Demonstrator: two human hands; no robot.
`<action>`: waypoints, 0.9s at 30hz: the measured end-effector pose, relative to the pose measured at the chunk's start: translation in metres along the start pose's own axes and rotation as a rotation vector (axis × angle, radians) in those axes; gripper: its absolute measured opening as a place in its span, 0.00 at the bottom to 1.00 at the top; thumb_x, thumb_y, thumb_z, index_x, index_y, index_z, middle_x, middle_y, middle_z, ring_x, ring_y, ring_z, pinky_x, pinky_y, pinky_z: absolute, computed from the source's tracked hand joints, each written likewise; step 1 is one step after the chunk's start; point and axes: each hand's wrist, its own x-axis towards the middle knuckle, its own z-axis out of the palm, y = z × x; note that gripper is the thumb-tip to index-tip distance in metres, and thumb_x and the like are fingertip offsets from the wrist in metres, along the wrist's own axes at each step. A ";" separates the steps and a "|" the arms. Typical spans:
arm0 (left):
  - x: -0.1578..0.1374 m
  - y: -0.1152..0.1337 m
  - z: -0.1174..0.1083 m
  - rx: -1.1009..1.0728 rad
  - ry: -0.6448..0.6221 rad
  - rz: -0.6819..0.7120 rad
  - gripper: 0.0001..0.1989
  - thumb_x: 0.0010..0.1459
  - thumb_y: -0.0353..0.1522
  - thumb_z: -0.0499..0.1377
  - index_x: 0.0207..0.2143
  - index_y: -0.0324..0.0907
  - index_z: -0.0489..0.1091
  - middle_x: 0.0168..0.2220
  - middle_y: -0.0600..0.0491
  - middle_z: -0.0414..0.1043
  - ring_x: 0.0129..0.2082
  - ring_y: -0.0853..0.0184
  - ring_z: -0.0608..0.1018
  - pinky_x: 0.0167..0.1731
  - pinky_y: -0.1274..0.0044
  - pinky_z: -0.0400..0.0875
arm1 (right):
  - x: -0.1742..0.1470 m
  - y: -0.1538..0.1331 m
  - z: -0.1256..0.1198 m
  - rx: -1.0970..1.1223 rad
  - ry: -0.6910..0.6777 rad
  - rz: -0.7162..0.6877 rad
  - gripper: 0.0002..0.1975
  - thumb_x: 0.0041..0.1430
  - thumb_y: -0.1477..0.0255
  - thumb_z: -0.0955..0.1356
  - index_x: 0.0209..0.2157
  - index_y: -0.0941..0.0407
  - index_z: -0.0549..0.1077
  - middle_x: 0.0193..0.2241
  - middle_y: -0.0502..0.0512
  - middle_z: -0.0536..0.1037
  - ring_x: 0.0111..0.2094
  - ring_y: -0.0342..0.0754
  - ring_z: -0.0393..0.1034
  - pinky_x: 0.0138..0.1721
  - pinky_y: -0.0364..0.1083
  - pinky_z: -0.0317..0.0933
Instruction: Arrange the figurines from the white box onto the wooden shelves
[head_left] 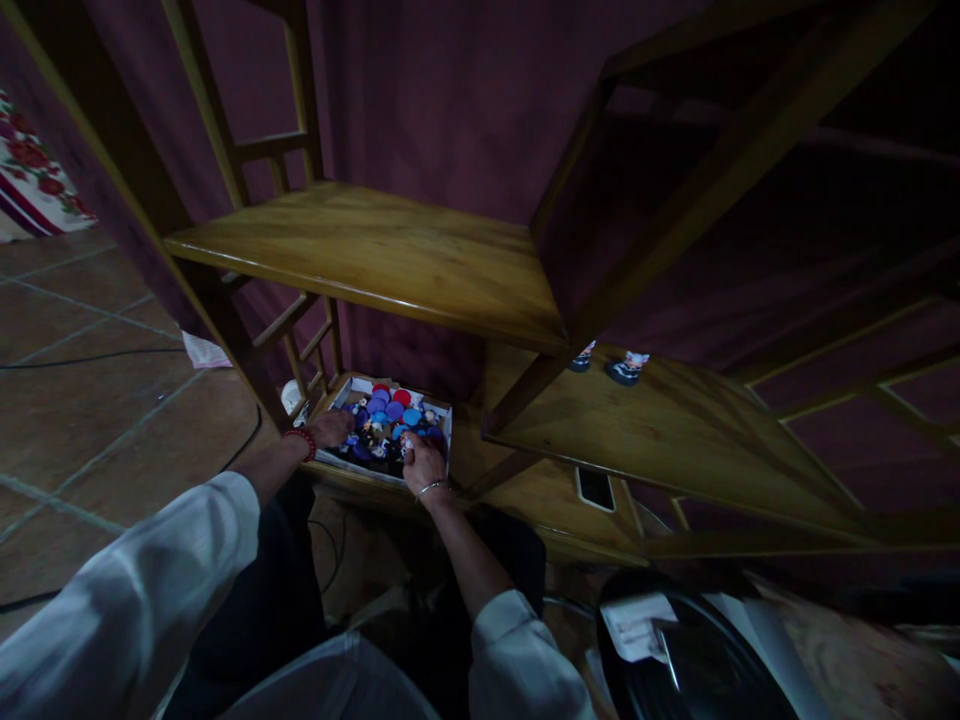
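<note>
A shallow white-rimmed box (448,440) on the lowest shelf holds many small figurines with round bases (394,411) in purple, blue and red. My left hand (332,428), with a red beaded bracelet at the wrist, reaches over the box's left side; its fingertips blend into the dark pile. Over the front right part of the box is my right hand (424,465), wearing a silver bracelet. Its fingers are drawn together at a small pale figurine (408,441), whose details are too small to make out.
Wooden shelving surrounds the box, with an upper shelf board (375,245) above it. Two small figurines stand on the right shelf, one of them in full view (627,368). A phone (596,488) lies on the low shelf. At the lower right is a black round seat (697,660) with papers.
</note>
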 end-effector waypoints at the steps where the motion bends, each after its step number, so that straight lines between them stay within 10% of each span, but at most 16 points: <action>1: -0.003 0.003 -0.003 0.050 -0.024 -0.005 0.13 0.46 0.24 0.54 0.35 0.38 0.72 0.40 0.47 0.73 0.43 0.63 0.72 0.44 0.76 0.64 | -0.001 -0.001 -0.001 -0.001 0.003 -0.009 0.22 0.52 0.78 0.60 0.50 0.53 0.64 0.41 0.55 0.72 0.40 0.47 0.68 0.40 0.41 0.58; 8: -0.018 0.021 -0.013 0.129 -0.107 -0.026 0.24 0.45 0.35 0.59 0.47 0.41 0.65 0.47 0.45 0.67 0.47 0.59 0.69 0.45 0.72 0.63 | -0.005 -0.004 -0.001 0.002 0.009 -0.029 0.22 0.51 0.76 0.60 0.50 0.54 0.65 0.43 0.56 0.73 0.42 0.47 0.67 0.42 0.41 0.59; 27: 0.002 0.005 0.011 0.040 0.031 0.028 0.12 0.53 0.33 0.50 0.36 0.42 0.70 0.35 0.50 0.73 0.36 0.65 0.74 0.37 0.76 0.65 | -0.002 -0.001 0.001 0.028 0.008 -0.019 0.22 0.51 0.75 0.61 0.50 0.54 0.65 0.43 0.56 0.73 0.42 0.47 0.68 0.43 0.41 0.59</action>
